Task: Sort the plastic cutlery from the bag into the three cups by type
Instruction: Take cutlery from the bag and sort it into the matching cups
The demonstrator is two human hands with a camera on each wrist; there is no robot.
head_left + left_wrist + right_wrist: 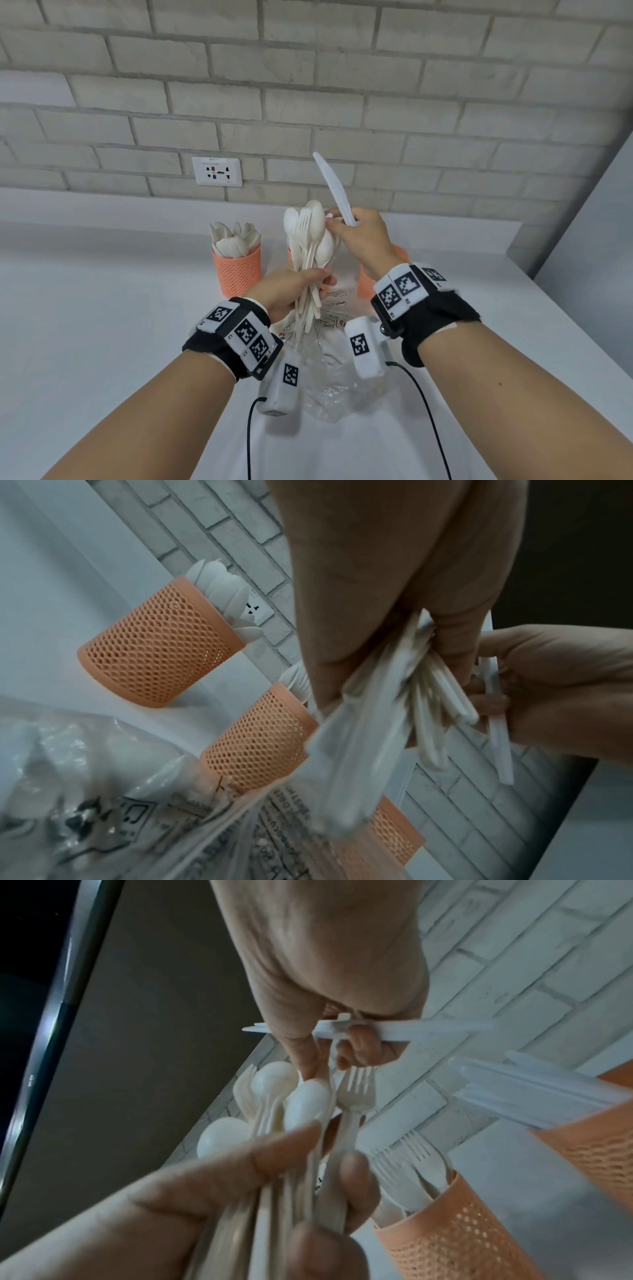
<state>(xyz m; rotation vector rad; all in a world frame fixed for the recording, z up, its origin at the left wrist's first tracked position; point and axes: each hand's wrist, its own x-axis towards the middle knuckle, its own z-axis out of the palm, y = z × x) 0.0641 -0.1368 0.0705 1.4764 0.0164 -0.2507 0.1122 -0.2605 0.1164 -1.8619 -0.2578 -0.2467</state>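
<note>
Our left hand (291,291) grips a bundle of spoons and forks (308,246) by the handles above the bag (329,383); our right hand (363,236) pinches one knife (332,186). These pieces look light, thin and slippery, so we judge the handles the safest hold.

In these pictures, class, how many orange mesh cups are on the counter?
3, in a row by the wall: the left cup holds spoons, the middle cup forks, the right cup knives.
</note>
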